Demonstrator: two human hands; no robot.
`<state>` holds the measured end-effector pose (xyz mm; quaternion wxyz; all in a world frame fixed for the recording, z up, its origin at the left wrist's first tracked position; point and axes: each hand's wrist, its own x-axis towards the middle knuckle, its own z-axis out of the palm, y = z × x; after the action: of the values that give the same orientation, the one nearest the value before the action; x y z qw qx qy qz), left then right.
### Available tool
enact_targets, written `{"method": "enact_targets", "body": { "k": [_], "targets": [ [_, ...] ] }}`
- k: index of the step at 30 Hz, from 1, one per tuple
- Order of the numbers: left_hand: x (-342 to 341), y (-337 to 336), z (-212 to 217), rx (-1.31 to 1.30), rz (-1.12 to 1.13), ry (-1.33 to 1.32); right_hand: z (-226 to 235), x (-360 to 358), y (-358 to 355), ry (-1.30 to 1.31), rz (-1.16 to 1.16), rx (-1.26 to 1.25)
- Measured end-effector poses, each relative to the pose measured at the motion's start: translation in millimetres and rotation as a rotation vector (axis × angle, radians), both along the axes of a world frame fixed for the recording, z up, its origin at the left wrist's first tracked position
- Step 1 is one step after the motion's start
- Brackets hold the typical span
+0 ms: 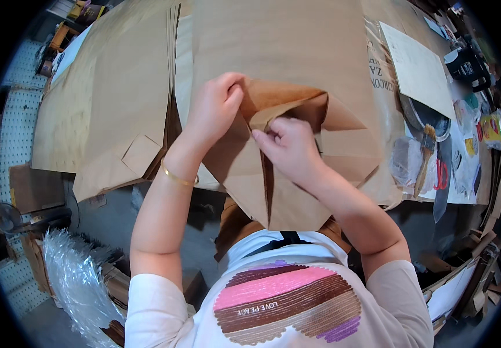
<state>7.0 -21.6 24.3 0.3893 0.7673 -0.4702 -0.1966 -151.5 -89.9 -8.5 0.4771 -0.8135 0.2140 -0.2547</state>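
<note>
A large brown kraft paper sack (pixel 279 43) lies flat on the table in front of me, its near end folded open into flaps. My left hand (pixel 215 107) is closed in a pinch on the upper left edge of the opened end. My right hand (pixel 290 145) reaches into the fold with its fingers curled, thumb and fingertips gripping an inner paper layer. Part of those fingertips is hidden behind the paper. The sack's near flap (pixel 297 203) hangs over the table edge against my waist.
A stack of similar kraft sacks (pixel 128 75) lies left. At right are a white board (pixel 418 69), a brush (pixel 427 145), red-handled scissors (pixel 441 174), a clear plastic bag (pixel 405 159) and a black object (pixel 466 66). Clear plastic strips (pixel 79 284) are piled at lower left.
</note>
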Motion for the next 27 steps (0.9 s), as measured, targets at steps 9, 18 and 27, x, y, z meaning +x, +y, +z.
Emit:
{"method": "enact_targets", "body": {
  "k": [9,18,27],
  "targets": [
    [8.5,-37.8,9.3,0.212,-0.199,0.127,52.1,-14.7,-63.0,0.123,-0.045,-0.885],
    [13.5,-66.0,-20.9,0.234,-0.127,-0.323,33.2,-56.1,-32.5,0.447,0.724,-1.166],
    [-81.1,-20.6,25.2,0.51,-0.88,-0.859,78.8,-37.2,-46.3,1.274,0.749,-0.744]
  ]
}}
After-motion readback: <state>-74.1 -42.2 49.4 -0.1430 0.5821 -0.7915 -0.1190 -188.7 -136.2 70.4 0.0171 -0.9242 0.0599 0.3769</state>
